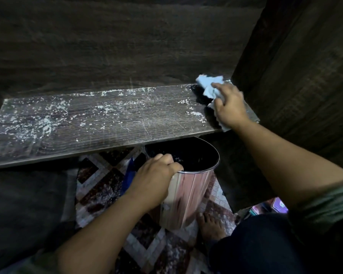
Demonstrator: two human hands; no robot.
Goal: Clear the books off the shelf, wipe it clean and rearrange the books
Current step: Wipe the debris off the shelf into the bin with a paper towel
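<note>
The shelf (pixel 107 119) carries no books, so the clearing step is judged complete and the wiping step is in hand. The board is scattered with white crumbs (pixel 34 119) across its left and middle, thickest at the left end and along the back edge. The right grip (pixel 229 107) is closed on a bunched pale blue cloth (pixel 208 84) and presses it flat to the shelf at the far right end, in the corner where the board meets the side panel (pixel 295 76). Starting in that corner appears intended to let one sweep carry the debris leftward or forward without leaving a pocket behind. A darker, cleaner patch lies just beside the cloth. The left grip (pixel 154 175) is closed on the rim of a metal bin (pixel 188 196), fingers curled inside the rim and the palm against the outer wall. The bin is held tilted, its open mouth just below the front edge of the shelf, near the cloth. This placement is judged to catch crumbs pushed over the edge and keep them off the patterned rug (pixel 99 186) below. Bright coloured items (pixel 265 208) lie low at the right beside the knee; whether they are the removed books cannot be told. Most of the board is not yet wiped
</note>
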